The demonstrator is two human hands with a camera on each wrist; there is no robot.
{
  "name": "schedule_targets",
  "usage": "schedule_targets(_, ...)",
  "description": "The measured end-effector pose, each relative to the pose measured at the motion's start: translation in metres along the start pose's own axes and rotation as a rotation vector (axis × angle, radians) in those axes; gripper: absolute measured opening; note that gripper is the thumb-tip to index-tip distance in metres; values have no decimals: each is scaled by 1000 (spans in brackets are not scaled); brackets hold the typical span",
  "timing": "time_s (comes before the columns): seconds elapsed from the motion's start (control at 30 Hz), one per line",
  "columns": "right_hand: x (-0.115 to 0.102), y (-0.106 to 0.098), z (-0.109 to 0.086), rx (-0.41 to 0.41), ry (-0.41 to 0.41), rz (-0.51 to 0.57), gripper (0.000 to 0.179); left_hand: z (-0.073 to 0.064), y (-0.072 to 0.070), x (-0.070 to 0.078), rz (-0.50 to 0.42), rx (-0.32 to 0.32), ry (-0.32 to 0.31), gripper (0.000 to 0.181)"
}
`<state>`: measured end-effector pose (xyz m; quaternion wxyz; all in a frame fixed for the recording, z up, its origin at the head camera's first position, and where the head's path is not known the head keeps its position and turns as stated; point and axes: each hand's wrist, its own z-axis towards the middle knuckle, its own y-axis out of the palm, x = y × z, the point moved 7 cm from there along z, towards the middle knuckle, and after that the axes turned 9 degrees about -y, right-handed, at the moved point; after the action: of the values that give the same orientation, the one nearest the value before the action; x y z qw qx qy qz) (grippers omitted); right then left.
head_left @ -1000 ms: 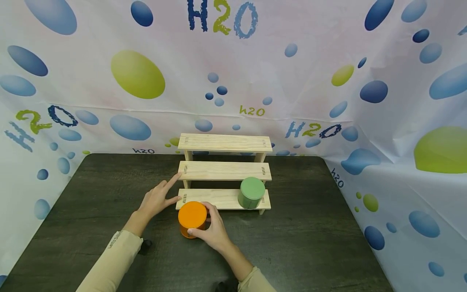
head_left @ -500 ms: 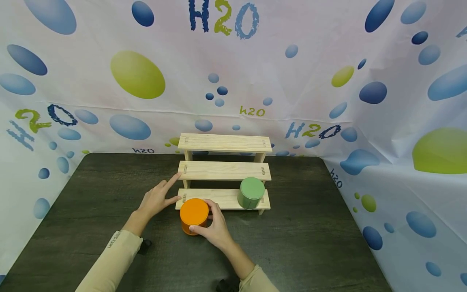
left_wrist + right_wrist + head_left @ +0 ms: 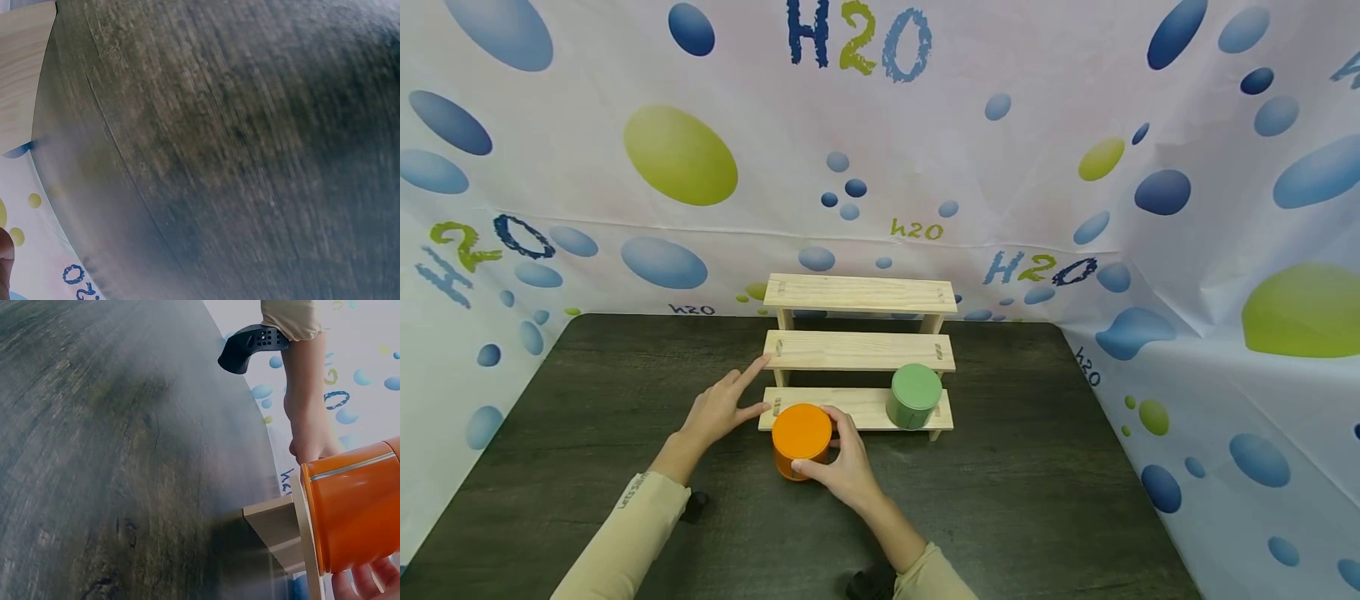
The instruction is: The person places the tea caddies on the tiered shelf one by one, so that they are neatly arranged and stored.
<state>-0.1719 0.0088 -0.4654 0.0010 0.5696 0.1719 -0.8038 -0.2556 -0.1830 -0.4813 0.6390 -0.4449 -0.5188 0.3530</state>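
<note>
My right hand (image 3: 847, 473) grips an orange lidded canister (image 3: 802, 430) by its right side, thumb in front and fingers behind. The canister overlaps the front left of the lowest step of a three-tier wooden shelf (image 3: 857, 351). In the right wrist view, the base of the canister (image 3: 353, 509) sits right at the step's board (image 3: 305, 519). With fingers spread, my left hand (image 3: 717, 410) touches the shelf's left side, index fingertip at the middle step and thumb at the lowest. A green lidded canister (image 3: 914, 397) stands upright on the lowest step's right end.
The shelf stands on a dark wood-grain table (image 3: 1037, 467). Behind it hangs a white backdrop (image 3: 1045, 75) printed with blue and green drops. A black wrist device (image 3: 253, 347) shows at the left sleeve in the right wrist view.
My right hand has moved the orange canister a little away from me and slightly right, further over the lowest step. The left hand and green canister have stayed put.
</note>
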Motion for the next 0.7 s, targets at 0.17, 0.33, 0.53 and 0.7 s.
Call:
schedule_targets(0.17, 0, -5, 2, 26, -37, -5, 69, 0, -1, 0, 0, -4, 1, 85)
schedule_targets(0.33, 4, -7, 4, 26, -9, -21, 71, 0, -1, 0, -4, 0, 1, 85)
schedule_targets(0.53, -15, -13, 7, 45, -15, -11, 69, 0, 0, -1, -3, 2, 1, 85)
schedule_targets(0.7, -29, -18, 8, 65, -7, -11, 68, 1, 0, -1, 2, 4, 1, 85)
